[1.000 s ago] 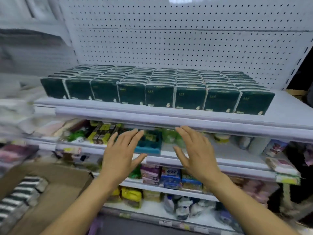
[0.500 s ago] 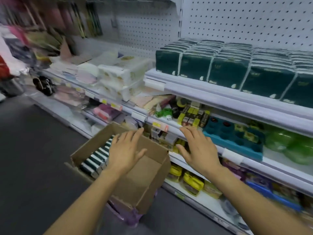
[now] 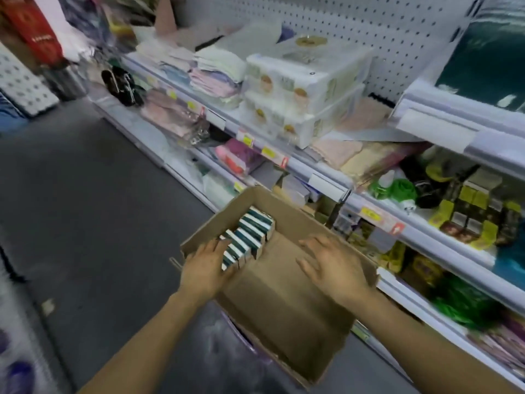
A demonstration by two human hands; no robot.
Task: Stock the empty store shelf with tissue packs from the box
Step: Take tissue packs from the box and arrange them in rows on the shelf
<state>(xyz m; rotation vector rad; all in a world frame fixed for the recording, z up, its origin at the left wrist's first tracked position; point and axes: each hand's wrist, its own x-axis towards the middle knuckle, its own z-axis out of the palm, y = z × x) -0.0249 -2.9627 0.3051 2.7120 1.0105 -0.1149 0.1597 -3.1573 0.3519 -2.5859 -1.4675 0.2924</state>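
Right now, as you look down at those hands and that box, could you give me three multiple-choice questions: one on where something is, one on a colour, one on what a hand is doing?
1. Where in the cardboard box do the tissue packs lie?
A. Along its far left part
B. Spread over the whole floor
C. In the near right corner

2. What colour are the tissue packs, apart from white?
A. Red
B. Dark green
C. Yellow

3. What is the right hand doing?
A. Gripping a pack
B. Hovering open over the bare box floor
C. Holding a price tag

Answers: 1 A, the packs stand in a row by the left wall, where the left hand reaches them. 2 B, their faces are dark green with white edges. 3 B, its fingers are spread and hold nothing.
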